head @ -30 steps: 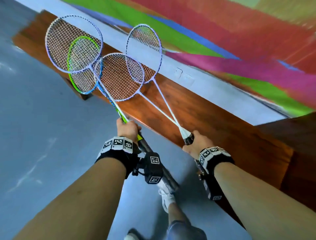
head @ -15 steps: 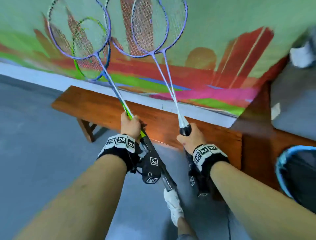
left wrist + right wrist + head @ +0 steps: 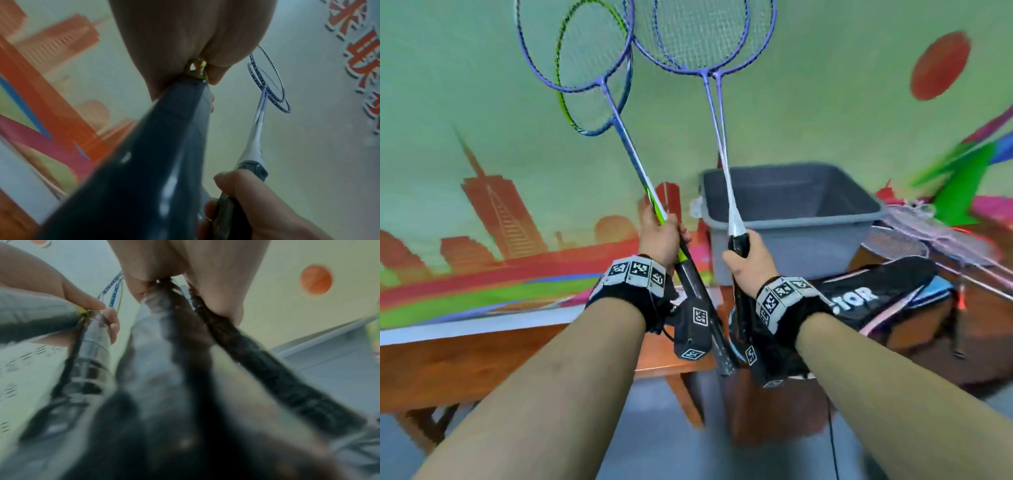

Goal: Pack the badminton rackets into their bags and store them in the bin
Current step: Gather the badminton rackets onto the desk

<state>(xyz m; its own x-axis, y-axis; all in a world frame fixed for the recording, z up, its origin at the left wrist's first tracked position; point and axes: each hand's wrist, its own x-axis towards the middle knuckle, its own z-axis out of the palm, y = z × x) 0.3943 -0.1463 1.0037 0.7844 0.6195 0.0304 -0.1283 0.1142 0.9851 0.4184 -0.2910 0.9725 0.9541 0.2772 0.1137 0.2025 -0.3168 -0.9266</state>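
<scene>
Wooden bench (image 3: 465, 359) ran along the lower left of the frame, under the painted wall. Left of centre, the left hand (image 3: 659, 236) was clenched round the handles of two rackets (image 3: 592, 68), one purple-framed, one green-framed, heads raised toward the upper left. Just right of it, the right hand (image 3: 748, 255) gripped another pair of purple rackets (image 3: 705, 37), heads at top centre. Behind that hand stood the grey bin (image 3: 791, 226). At centre right lay a black racket bag (image 3: 876, 294), with more rackets (image 3: 935, 233) beyond it. The step appeared to be carrying rackets to the bag. Recommended: keep each pair aligned and set one pair down, freeing a hand to open the bag.
</scene>
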